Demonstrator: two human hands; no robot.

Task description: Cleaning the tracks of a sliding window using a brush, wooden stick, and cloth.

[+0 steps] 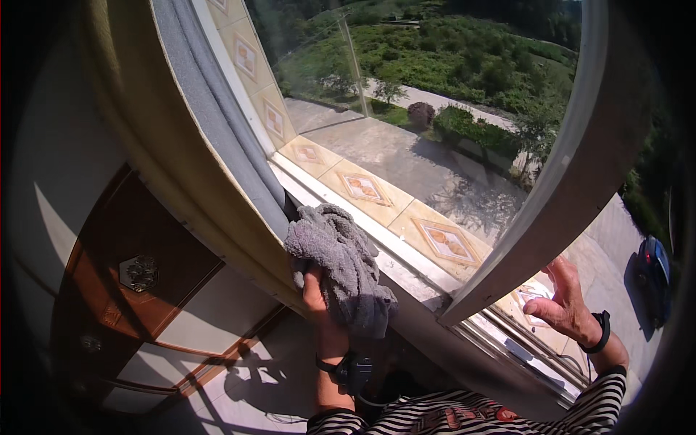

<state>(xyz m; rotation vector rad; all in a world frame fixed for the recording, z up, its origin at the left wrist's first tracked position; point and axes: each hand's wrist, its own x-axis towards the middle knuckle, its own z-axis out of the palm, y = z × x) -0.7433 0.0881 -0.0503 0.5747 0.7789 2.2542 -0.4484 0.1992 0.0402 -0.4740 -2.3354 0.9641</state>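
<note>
My left hand (314, 293) is closed on a bunched grey cloth (337, 264), towel-like and fuzzy. Most of its fingers are hidden under the folds. The cloth lies at the inner edge of the windowsill (395, 264), beside the gathered curtain. On the far side of the sash frame (551, 210), my right hand (568, 308) is raised over the tiled outer ledge, thumb and fingers apart. It holds nothing that I can see; its fingertips come close to the frame, and I cannot tell whether they touch it.
A yellow and grey curtain (196, 145) hangs at the left. Below it stands a brown and white cabinet (152, 283) with curved edges. Window tracks (529, 355) run along the lower right. Outside are a paved yard, greenery and a blue car (652, 279).
</note>
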